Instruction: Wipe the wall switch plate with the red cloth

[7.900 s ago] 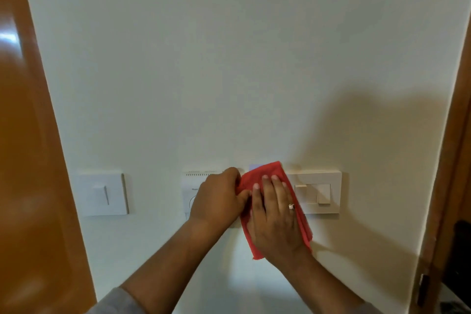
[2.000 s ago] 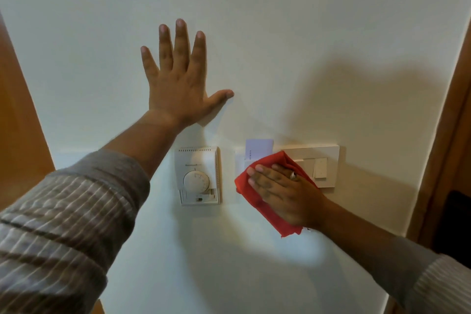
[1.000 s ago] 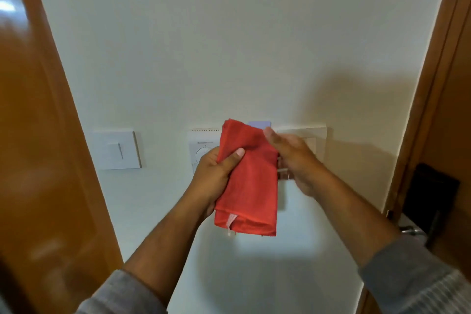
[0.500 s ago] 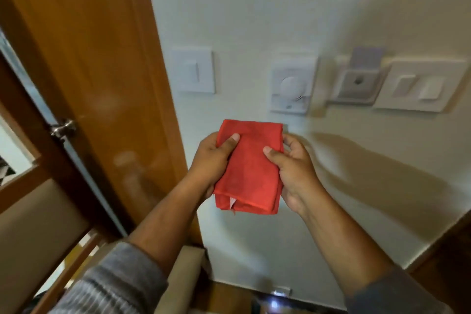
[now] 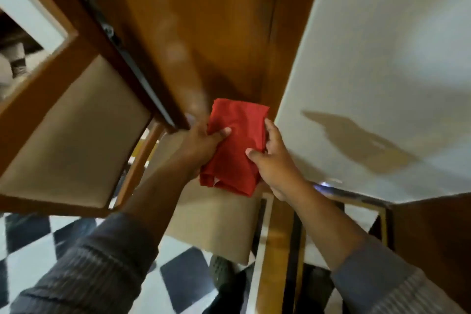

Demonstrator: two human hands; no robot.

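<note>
Red cloth (image 5: 235, 146): folded, at frame centre, gripped on both sides. Left hand (image 5: 201, 146) clasps its 9 o'clock edge, thumb on top; right hand (image 5: 276, 160) clasps the 3 o'clock edge, thumb pressed on the fabric, fingers hidden behind it. Wooden door (image 5: 193, 20) fills 12 o'clock, motion-blurred. White wall (image 5: 382, 58) at 2 o'clock; no switch plate in view. Checkered floor (image 5: 178, 285) at 6 o'clock, partly covered by striped sleeves (image 5: 89, 267).
</note>
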